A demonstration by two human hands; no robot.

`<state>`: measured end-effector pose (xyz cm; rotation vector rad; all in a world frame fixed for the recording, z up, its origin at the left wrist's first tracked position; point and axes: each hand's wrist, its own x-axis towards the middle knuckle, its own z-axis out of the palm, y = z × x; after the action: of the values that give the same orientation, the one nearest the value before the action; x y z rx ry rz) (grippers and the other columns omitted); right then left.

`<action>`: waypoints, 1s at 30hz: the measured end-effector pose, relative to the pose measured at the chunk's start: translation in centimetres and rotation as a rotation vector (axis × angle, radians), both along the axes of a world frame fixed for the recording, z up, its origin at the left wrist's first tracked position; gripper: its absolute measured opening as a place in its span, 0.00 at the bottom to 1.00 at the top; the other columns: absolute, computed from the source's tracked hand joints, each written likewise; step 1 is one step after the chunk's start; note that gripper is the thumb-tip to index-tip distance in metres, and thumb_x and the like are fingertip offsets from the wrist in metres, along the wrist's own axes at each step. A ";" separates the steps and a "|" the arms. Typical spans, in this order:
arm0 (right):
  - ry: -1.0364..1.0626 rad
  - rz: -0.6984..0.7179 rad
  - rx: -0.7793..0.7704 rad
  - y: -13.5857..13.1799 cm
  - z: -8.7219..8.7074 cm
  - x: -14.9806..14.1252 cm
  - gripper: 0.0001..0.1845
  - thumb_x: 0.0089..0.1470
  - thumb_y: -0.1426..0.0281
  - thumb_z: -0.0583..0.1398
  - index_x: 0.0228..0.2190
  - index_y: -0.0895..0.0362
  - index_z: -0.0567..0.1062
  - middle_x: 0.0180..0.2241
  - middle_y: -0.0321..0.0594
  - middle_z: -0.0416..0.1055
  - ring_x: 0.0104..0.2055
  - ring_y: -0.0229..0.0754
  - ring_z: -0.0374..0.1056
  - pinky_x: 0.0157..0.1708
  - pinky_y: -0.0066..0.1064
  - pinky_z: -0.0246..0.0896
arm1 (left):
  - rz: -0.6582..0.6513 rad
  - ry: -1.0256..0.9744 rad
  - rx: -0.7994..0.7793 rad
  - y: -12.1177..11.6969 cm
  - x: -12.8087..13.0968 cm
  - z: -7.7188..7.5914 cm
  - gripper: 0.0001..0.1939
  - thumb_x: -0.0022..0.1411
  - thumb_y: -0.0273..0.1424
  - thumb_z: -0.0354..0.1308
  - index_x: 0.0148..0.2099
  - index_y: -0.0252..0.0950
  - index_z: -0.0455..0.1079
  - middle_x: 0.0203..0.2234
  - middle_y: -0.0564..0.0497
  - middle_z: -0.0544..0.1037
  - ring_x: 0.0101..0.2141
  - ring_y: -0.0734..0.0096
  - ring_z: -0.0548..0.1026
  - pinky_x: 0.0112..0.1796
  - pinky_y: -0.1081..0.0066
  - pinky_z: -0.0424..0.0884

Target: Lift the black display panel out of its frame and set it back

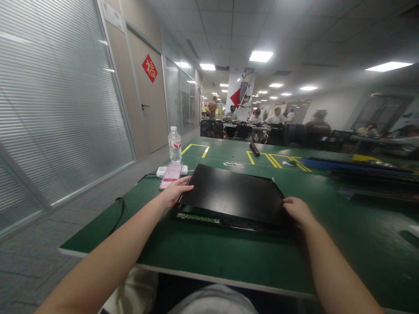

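A large flat black panel (234,192) lies on the green table (209,257) in front of me, tilted up slightly over a base where a green circuit strip (199,218) shows along the near edge. My left hand (175,190) grips the panel's left edge, fingers curled around it. On the right edge, near the front corner, my right hand (296,209) holds the panel with fingers closed over it.
A pink phone (170,175) lies on a white power strip (162,171) left of the panel, beside a water bottle (174,146). Black and blue parts (353,165) sit at the right. Yellow tape lines mark the far table. Several people sit at desks behind.
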<state>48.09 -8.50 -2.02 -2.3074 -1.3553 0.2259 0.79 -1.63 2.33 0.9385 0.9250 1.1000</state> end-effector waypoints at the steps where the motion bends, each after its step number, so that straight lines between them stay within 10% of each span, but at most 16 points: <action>1: 0.005 -0.002 -0.002 0.0 0.0 0.0 0.20 0.49 0.72 0.58 0.43 0.57 0.83 0.46 0.47 0.79 0.47 0.50 0.75 0.46 0.34 0.67 | 0.012 0.001 0.007 -0.1 0.0 0.1 0.31 0.44 0.17 0.70 0.53 0.33 0.74 0.39 0.44 0.85 0.38 0.58 0.83 0.39 0.66 0.80; 23: 0.133 -0.058 0.081 -0.1 0.7 -0.2 0.21 0.55 0.67 0.58 0.48 0.59 0.79 0.44 0.49 0.79 0.47 0.48 0.75 0.47 0.34 0.67 | -0.058 -0.117 0.138 -0.4 0.4 0.5 0.37 0.44 0.17 0.69 0.59 0.32 0.71 0.50 0.42 0.82 0.52 0.55 0.79 0.53 0.64 0.74; 30: 0.328 -0.088 0.182 0.0 0.0 0.4 0.15 0.51 0.63 0.60 0.36 0.57 0.82 0.41 0.49 0.80 0.44 0.51 0.76 0.44 0.37 0.69 | -0.057 -0.113 0.185 -0.2 0.1 0.2 0.38 0.46 0.20 0.70 0.61 0.33 0.70 0.52 0.41 0.81 0.54 0.53 0.77 0.55 0.61 0.73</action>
<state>48.46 -8.47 -2.05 -2.0645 -1.0628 0.4151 0.93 -1.79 2.58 1.0355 0.7092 1.1921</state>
